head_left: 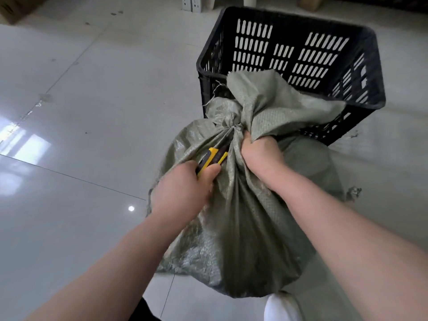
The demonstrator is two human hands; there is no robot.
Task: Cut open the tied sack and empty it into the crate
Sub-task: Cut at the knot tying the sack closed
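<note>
While the grey-green woven sack (240,216) stands upright on the pale tiled floor (81,112), its neck is gathered and bound by a thin tie (236,128) near the top. Above the tie, the loose mouth of the sack flares out and drapes over the near rim of the black slotted crate (301,49), which stands on the floor directly behind the sack and touching it. The person's right hand (257,154) is clenched on the bunched fabric just below the tie, gripping the neck of the sack. The person's left hand (183,188) is closed around a yellow-and-black utility knife (214,158), with the thumb lying along the handle. The front end of the knife points up along the sack toward the tie; whether a blade is extended cannot be determined, because that end is dark and blurred against the folds. No brand, label or printed text is legible on the sack, the knife or the crate. At the bottom edge of the view, a white shoe (280,306) rests on the floor beside the base of the sack. Brown cardboard boxes (16,8) stand at the far left edge of the floor.
</note>
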